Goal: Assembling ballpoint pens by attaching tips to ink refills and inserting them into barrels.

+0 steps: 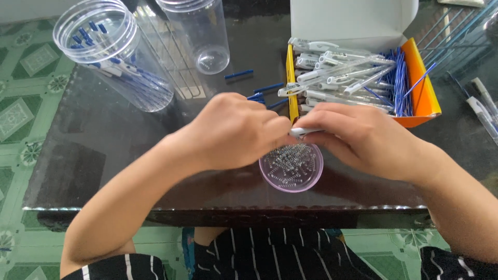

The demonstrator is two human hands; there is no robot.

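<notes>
Over a dark glass table (104,135) on green tiled floor (26,103), both hands' (233,132) grips pinch one white pen barrel (301,131).

**Materials and Surface Finish**

The worktop (104,129) is dark, glossy glass showing reflections. The jars (111,52) at 11 o'clock are clear, smooth plastic. The round dish (308,179) at centre is translucent lilac plastic holding shiny metal springs (290,161). The box (353,18) at 1 o'clock is matt white-and-orange card; its pen barrels (337,72) are clear and white plastic.

White pen barrel (303,132) — level, pinched above the springs' pink dish (270,176).
</notes>
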